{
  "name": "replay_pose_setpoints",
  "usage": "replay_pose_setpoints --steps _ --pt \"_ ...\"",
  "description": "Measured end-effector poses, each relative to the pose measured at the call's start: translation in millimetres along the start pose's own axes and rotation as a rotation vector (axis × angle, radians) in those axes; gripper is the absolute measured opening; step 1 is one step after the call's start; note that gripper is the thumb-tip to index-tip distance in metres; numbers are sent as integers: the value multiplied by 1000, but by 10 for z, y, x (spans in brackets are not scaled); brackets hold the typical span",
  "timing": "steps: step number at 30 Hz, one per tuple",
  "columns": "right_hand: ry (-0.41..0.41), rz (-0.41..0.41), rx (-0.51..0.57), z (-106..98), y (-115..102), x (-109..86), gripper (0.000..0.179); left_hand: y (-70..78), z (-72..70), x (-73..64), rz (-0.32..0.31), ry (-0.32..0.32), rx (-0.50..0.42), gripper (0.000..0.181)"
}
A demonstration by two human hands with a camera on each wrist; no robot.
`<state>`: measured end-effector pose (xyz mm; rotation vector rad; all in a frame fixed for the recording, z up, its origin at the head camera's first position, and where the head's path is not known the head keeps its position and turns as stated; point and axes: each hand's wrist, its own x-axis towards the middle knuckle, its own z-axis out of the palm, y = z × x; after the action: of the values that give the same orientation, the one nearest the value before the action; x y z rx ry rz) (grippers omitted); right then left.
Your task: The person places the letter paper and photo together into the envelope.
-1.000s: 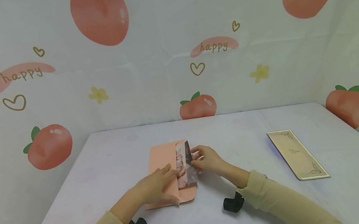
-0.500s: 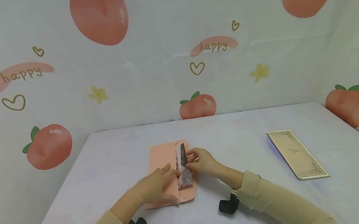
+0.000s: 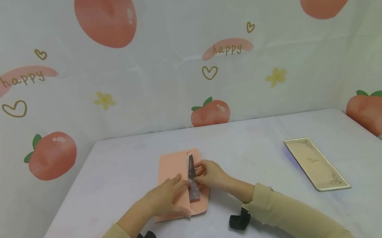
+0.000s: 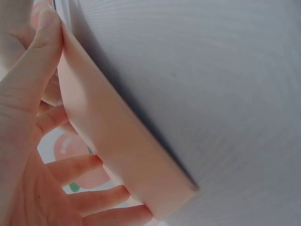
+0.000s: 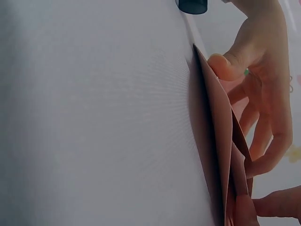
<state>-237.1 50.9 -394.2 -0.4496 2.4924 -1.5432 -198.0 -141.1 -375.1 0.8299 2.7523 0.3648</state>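
A pink envelope (image 3: 171, 165) lies on the table with its mouth and unfolded flap toward the right. My left hand (image 3: 164, 199) rests on it with spread fingers; in the left wrist view its thumb touches the envelope's edge. At the mouth, my right hand (image 3: 212, 173) pinches a printed picture card (image 3: 194, 194), dark and greyish where it shows. Only a narrow strip of the card stands out; the remainder is hidden inside. In the right wrist view, the right fingertips (image 5: 277, 203) are at the raised mouth, close to the left index finger.
A long tan card (image 3: 316, 165) with a pale border and dark corner ornaments lies at the right of the white table (image 3: 247, 135). Behind stands a white cloth (image 3: 166, 64) printed with peaches. Black wrist cameras (image 3: 240, 220) hang under both sleeves.
My right hand has moved left, pushing the picture card deeper into the envelope, so less of it shows. My left hand and the tan card have stayed put.
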Motion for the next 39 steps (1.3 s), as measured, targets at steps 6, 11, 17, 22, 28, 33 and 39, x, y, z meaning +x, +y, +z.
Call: replay_pose_setpoints --steps 6,11,17,22,28,33,39 --pt "-1 -12 -6 28 -14 8 42 14 -9 -9 -2 -1 -1 72" --pt "-10 -8 2 50 -20 13 43 15 -9 -12 1 -1 -10 72" --pt "-17 -7 -7 67 -22 24 44 5 -5 -9 -2 -2 -16 71" --pt "-19 -7 -41 73 -23 33 44 4 -10 -13 -6 -7 -21 72" --pt "-36 8 -37 86 -33 38 45 12 -23 -32 -14 -11 -21 73" --pt "-49 13 -41 92 -58 34 46 22 -30 -34 -9 -10 -19 72" --pt "-41 12 -56 99 -57 42 47 9 -19 -18 16 -1 -12 71"
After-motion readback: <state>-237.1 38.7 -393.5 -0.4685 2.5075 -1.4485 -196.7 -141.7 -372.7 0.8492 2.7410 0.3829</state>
